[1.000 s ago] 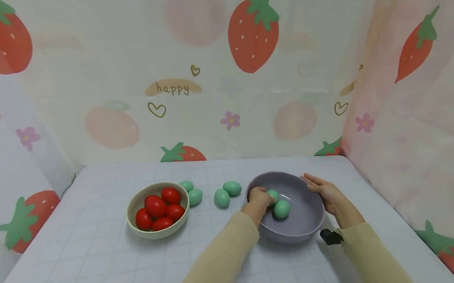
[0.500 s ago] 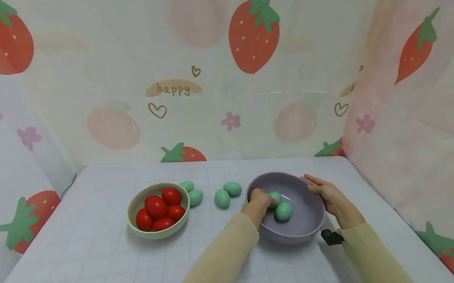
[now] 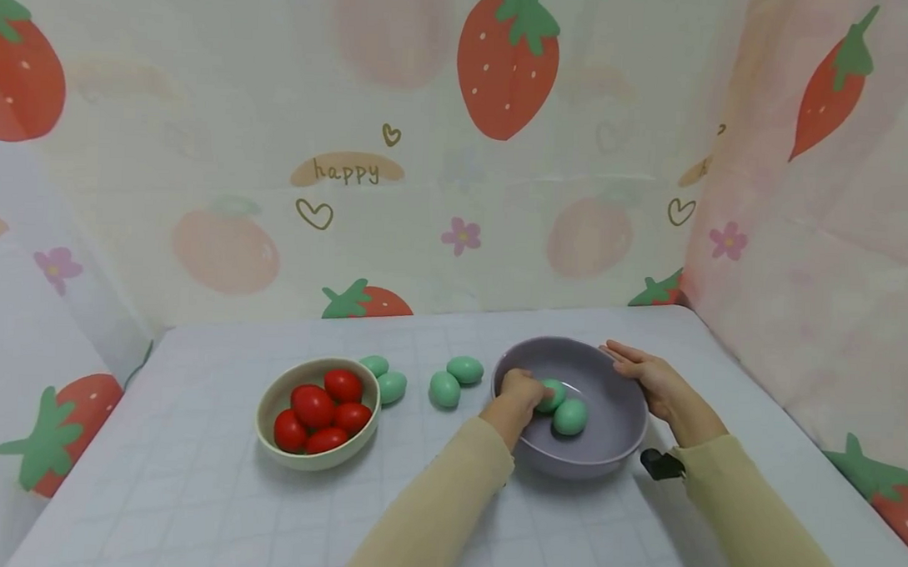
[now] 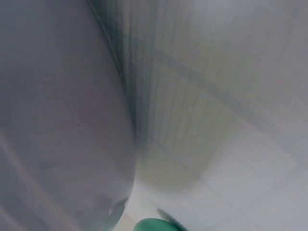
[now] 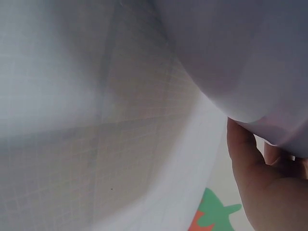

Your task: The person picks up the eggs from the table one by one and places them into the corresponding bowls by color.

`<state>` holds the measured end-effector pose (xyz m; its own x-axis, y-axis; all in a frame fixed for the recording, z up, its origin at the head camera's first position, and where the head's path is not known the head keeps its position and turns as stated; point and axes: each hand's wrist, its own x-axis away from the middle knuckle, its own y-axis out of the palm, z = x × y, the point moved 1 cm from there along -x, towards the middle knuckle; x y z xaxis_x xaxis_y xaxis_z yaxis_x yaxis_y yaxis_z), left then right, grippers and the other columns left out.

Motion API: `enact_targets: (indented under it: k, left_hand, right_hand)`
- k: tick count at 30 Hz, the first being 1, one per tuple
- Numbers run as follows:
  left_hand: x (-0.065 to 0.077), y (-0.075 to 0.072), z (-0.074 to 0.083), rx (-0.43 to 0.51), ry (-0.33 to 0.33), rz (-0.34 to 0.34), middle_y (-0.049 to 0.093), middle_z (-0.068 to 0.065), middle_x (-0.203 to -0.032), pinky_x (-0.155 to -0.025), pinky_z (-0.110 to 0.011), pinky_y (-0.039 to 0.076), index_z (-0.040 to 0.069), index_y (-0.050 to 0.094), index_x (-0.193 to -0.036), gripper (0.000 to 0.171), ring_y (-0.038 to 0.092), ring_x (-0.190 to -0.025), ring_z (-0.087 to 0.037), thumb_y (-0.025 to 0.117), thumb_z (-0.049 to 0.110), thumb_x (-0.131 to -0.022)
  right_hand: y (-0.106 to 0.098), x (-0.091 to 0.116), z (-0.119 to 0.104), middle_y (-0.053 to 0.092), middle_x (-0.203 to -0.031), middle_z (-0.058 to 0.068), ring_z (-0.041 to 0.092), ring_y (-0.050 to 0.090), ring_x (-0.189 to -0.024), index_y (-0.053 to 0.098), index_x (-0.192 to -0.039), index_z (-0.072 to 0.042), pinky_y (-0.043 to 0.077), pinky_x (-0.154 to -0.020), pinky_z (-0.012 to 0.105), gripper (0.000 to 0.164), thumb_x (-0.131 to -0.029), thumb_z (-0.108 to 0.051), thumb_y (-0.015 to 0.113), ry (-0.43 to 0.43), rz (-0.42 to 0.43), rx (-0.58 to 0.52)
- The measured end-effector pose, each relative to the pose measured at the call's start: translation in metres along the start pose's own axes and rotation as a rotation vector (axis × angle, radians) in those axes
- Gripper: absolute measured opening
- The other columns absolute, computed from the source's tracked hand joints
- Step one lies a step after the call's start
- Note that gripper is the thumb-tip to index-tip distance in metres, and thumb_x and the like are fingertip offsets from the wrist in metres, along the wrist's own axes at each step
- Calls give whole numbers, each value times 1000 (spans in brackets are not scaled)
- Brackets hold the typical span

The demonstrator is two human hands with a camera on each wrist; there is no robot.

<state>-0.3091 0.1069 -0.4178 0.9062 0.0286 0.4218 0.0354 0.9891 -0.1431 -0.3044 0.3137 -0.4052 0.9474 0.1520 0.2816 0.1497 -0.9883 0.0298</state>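
Observation:
A mauve bowl (image 3: 607, 422) stands right of the middle of the table with two green eggs inside. My left hand (image 3: 518, 396) reaches over its left rim, fingers curled at the rear green egg (image 3: 551, 395); parts of them are hidden. The other green egg (image 3: 570, 417) lies on the bowl floor just in front. My right hand (image 3: 661, 387) rests its extended fingers along the bowl's right outer wall. In the right wrist view, fingers (image 5: 243, 144) touch the bowl's outer wall (image 5: 231, 57). The left wrist view shows the bowl's outside (image 4: 62, 96).
A cream bowl (image 3: 316, 462) holding several red eggs (image 3: 314, 407) stands on the left. Two green eggs (image 3: 393, 387) lie beside its right rim. Two more green eggs (image 3: 444, 389) lie between the bowls. A strawberry-patterned cloth (image 3: 458, 175) stands behind the table.
The two green eggs in the mauve bowl have shifted slightly right, and more of the rear one shows past the left hand. The right hand stays at the bowl's side.

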Motion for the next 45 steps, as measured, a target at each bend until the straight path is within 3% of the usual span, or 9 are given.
enact_targets:
  k: [7, 12, 15, 21, 28, 36, 45]
  left_hand:
    - [5, -7, 5, 20, 38, -33, 52, -22, -133, -103, -39, 41, -5, 54, -129, 47, 48, -126, -33, 69, -6, -85]
    - [17, -16, 10, 7, 134, -63, 53, -19, -133, -103, -40, 41, -1, 54, -131, 45, 48, -125, -33, 67, -2, -88]
    - [26, -25, 12, -2, 220, -95, 57, -16, -124, -94, -37, 47, 0, 56, -130, 42, 55, -115, -29, 66, 1, -89]
    - [41, -43, 10, 91, 340, -128, 64, -10, -109, -73, -25, 51, -1, 59, -125, 34, 59, -92, -17, 63, 0, -91]
    - [45, -70, 2, 116, 465, -22, 63, -14, -113, -78, -28, 50, -2, 61, -119, 31, 58, -95, -22, 64, -3, -88]
    - [31, -109, -18, -18, 530, 201, 59, -14, -127, -97, -46, 41, 3, 61, -127, 41, 50, -116, -34, 68, 3, -87]
    - [16, -127, -39, -138, 496, 207, 46, -21, -139, -102, -48, 39, -1, 48, -138, 59, 48, -121, -39, 73, 2, -84]
  right_hand:
    - [3, -3, -1, 9, -157, 12, 24, 8, -146, 8, -155, -5, 16, -116, 32, 60, -103, -5, 39, 0, -3, 6]
    - [3, -2, 0, 9, -157, 12, 24, 8, -146, 8, -155, -6, 18, -115, 30, 60, -103, -5, 39, 7, -6, 13]
    - [2, 0, 0, 8, -157, 11, 24, 7, -145, 7, -155, -6, 18, -115, 31, 60, -103, -5, 39, 14, -6, 10]
    - [0, 1, 0, 9, -156, 11, 24, 8, -145, 6, -155, -6, 19, -115, 31, 61, -103, -5, 39, 8, -19, 1]
    - [1, 1, 0, 11, -155, 9, 22, 8, -145, 7, -154, -6, 18, -115, 31, 62, -103, -6, 42, 2, -12, -11]
    - [2, 0, -1, 13, -154, 8, 21, 10, -145, 8, -154, -5, 17, -115, 30, 61, -103, -5, 42, 4, 9, 0]
    - [2, 0, -1, 16, -153, 7, 20, 11, -145, 9, -154, -5, 23, -113, 27, 62, -103, -5, 43, 11, 3, -26]
